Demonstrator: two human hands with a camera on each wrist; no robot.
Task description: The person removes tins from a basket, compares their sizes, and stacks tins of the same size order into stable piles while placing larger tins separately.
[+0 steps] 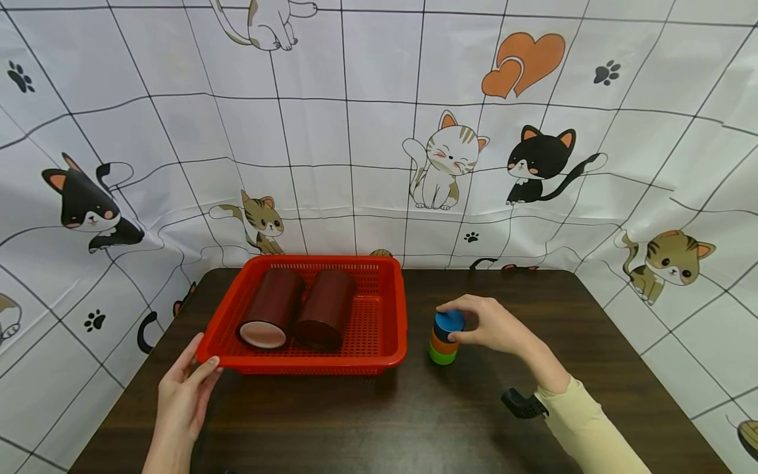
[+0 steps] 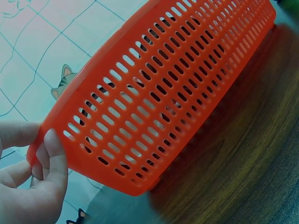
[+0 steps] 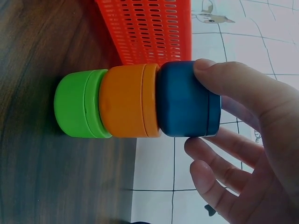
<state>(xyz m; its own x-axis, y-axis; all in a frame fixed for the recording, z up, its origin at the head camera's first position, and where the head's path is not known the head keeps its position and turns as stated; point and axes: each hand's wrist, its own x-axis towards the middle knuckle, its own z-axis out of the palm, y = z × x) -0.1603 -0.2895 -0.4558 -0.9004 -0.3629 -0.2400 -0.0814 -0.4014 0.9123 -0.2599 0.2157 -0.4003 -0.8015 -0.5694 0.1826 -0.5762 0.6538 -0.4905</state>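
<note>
A stack of three small lidded jars stands on the dark wooden table. The green jar [image 3: 74,105] is at the bottom, the orange jar [image 3: 124,100] in the middle and the blue jar [image 3: 182,100] on top, touching the orange one. My right hand [image 1: 494,326] holds the blue jar near its lid between thumb and fingers. On the left, my left hand [image 1: 183,398] pinches the near left corner of the red plastic basket [image 1: 308,363]. Inside the basket lie two brown cylinders, one with a pale end [image 1: 263,334] and one with a dark end [image 1: 320,334].
The basket stands to the left of the stack, a short gap apart. Behind the table [image 1: 379,428] hangs a white sheet [image 1: 379,131] with grid lines and printed cats. A black strap [image 1: 524,403] sits at my right wrist.
</note>
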